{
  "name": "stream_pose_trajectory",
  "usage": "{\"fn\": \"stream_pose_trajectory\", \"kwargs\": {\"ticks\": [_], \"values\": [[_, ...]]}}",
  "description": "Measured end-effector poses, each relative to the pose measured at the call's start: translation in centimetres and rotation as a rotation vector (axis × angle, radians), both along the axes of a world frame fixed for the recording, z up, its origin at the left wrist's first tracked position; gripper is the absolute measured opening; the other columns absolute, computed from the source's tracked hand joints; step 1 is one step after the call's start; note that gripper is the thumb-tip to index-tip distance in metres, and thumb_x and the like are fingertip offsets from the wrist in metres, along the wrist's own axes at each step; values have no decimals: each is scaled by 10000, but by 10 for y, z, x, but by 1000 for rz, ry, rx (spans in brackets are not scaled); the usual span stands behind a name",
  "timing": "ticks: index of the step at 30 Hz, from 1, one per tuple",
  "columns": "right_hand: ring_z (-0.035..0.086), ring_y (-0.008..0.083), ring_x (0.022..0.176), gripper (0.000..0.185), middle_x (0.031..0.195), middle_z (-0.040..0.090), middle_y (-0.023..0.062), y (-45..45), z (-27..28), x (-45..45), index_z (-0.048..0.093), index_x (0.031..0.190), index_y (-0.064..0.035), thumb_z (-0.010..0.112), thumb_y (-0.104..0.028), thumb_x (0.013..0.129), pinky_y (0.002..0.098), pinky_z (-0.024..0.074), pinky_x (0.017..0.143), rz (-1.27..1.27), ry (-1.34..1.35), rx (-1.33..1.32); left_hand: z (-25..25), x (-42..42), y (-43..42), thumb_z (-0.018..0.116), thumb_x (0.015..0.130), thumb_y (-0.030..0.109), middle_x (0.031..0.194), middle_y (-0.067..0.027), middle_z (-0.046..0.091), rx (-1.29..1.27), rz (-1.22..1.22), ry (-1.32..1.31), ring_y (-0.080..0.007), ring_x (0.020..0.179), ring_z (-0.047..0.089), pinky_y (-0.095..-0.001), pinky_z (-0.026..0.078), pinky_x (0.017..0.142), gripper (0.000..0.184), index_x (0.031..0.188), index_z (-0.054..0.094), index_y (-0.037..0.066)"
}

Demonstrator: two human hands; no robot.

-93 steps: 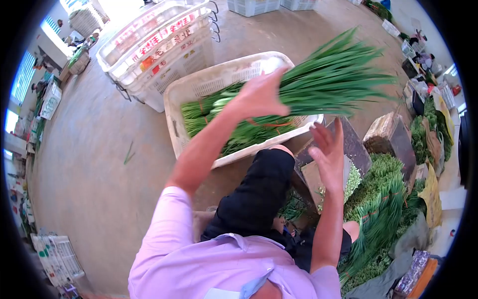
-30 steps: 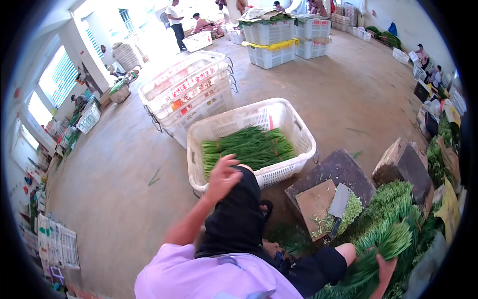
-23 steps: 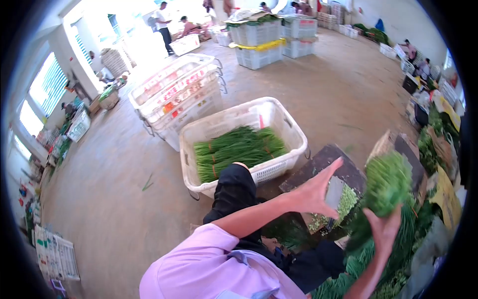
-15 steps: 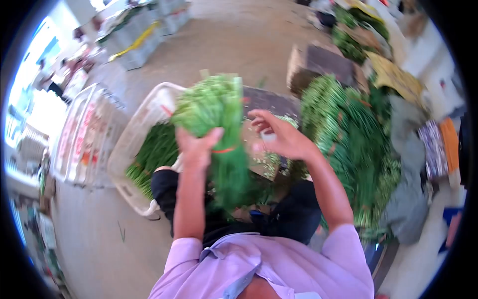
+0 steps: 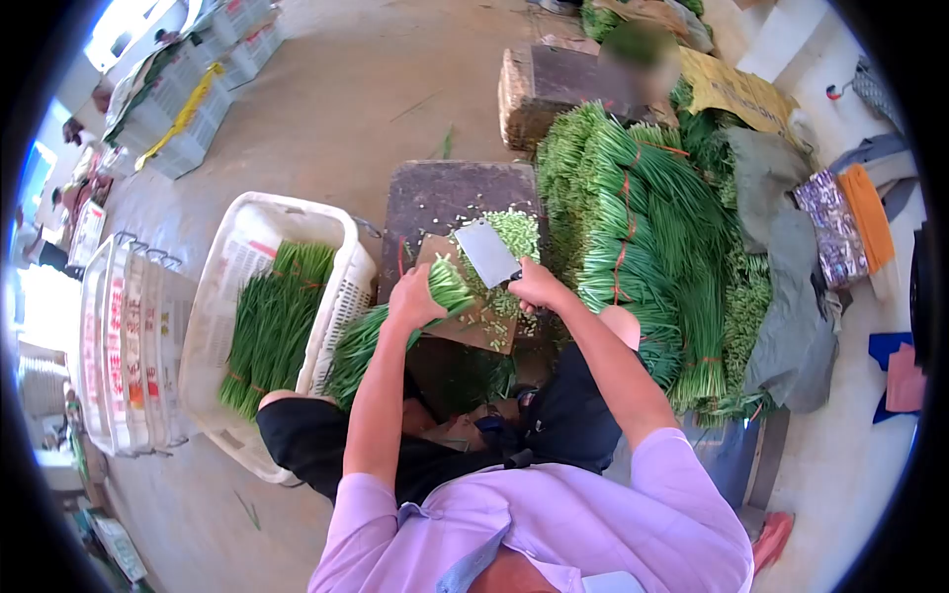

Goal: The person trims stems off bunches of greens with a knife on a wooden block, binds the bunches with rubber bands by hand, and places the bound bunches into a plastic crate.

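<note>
My left hand is closed around a bunch of long green stalks, which look like garlic scapes or chives. Their pale cut ends point up and right over a piece of cardboard. My right hand grips the dark handle of a cleaver. Its broad blade lies flat-side up, just beyond the ends of the bunch. Short pale trimmings are scattered around the blade on a dark block-like surface.
At left, a white plastic basket holds tied bunches. A large heap of banded green bunches lies at right, beside a grey sheet. Stacked white crates stand far left; a brown box is ahead.
The bunch has come down from upright in my left hand to slanting over the cardboard. My right hand, seen without the cleaver before, now holds it. The view has shifted.
</note>
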State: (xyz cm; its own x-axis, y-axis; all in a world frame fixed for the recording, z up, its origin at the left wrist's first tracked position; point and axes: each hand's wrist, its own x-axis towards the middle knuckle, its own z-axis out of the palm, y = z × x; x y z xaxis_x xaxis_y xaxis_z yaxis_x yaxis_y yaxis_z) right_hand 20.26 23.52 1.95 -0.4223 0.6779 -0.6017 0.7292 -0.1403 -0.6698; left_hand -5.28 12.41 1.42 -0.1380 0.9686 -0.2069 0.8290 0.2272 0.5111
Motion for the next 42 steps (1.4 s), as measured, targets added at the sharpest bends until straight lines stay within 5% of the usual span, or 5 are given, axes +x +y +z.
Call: {"fn": "stream_pose_trajectory", "kwargs": {"ticks": [5, 8, 10, 17, 42], "values": [[622, 148, 535, 362, 775, 656, 106, -35, 56, 31, 465, 1189, 36, 585, -142, 897, 325, 503, 460, -103, 234, 134, 18, 12, -9, 930, 494, 335, 1330, -242, 537, -23, -9, 20, -395, 1257, 515, -464, 438, 1053, 1244, 1505, 277, 22], [662, 350, 653, 352, 777, 649, 209, -70, 58, 43, 465, 1204, -9, 608, -220, 962, 437, 516, 583, -106, 268, 322, 20, 23, -10, 963, 433, 475, 1433, -224, 460, 148, -35, 279, -343, 1379, 408, -439, 369, 1123, 1385, 1494, 250, -59], [617, 507, 833, 343, 838, 639, 273, -92, 51, 48, 468, 1206, -18, 607, -236, 980, 525, 499, 695, -60, 271, 546, 17, 30, -2, 963, 443, 465, 1430, -224, 464, 93, -28, 250, -344, 1372, 418, -437, 373, 1121, 1373, 1491, 253, -68], [663, 378, 699, 254, 821, 651, 184, -141, 42, 43, 540, 1136, -16, 637, -134, 933, 458, 532, 577, -27, 263, 908, 16, 51, 17, 955, 493, 400, 1203, -188, 622, -154, 56, 281, -342, 1171, 592, -439, 465, 1008, 1025, 1276, 448, -26], [635, 497, 720, 246, 723, 633, 277, -127, 14, 11, 464, 1053, 45, 520, -184, 984, 591, 499, 669, 125, 111, 385, 0, 52, 16, 911, 591, 268, 1093, -190, 655, -38, 58, 317, -358, 1075, 630, -457, 475, 948, 624, 1041, 570, 5]]}}
